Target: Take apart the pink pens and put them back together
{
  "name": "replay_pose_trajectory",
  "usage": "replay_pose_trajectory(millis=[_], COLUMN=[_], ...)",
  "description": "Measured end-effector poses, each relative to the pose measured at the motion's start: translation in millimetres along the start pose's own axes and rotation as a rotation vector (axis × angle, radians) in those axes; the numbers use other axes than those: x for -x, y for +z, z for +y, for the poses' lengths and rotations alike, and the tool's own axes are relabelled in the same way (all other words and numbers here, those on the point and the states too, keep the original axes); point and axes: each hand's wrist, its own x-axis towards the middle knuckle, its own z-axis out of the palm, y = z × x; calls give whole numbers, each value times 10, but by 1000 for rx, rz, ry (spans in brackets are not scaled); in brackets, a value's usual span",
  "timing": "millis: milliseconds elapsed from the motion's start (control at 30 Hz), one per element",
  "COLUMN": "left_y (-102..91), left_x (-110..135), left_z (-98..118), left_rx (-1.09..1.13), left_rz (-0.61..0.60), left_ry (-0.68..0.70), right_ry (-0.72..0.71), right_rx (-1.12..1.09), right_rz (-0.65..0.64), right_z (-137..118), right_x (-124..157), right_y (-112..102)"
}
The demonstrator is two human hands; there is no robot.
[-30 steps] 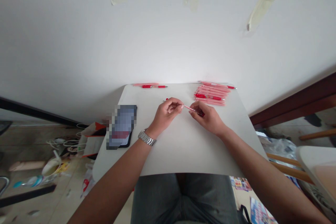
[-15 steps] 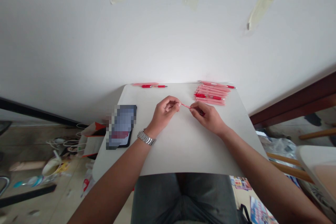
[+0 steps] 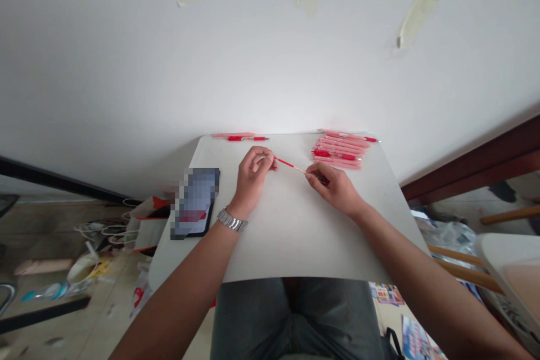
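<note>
**Red refill [image 3: 288,164] held between two hands**

A phone [image 3: 196,201] lay at the left edge of the white table [image 3: 295,242], out of the way. The left hand [image 3: 252,173] pinched the left end of the red refill, with its fingers curled in. The refill hung just above the table, tilted down to the right. The right hand [image 3: 334,187] pinched the other end, likely to keep the thin stick steady. Further right, a pile of pink pens [image 3: 341,149] lay side by side, close enough to grab.
</note>
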Motion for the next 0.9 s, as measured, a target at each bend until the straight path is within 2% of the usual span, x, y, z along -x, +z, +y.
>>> replay_pose_trajectory(millis=[200, 333, 500, 600, 900], left_y=[-52, -98, -138, -132, -90], left_x=[-85, -132, -173, -166, -74], left_z=[10, 22, 12, 7, -53], left_rx=[135, 145, 135, 128, -7], left_rz=[139, 237, 292, 276, 122], left_ry=[-32, -31, -2, 4, 32], right_ry=[9, 12, 5, 10, -5], right_rx=[-1, 8, 4, -4, -25], right_rz=[-4, -3, 15, 27, 29], right_z=[6, 16, 18, 17, 17], right_x=[9, 12, 11, 7, 0], right_y=[-3, -5, -10, -14, 4])
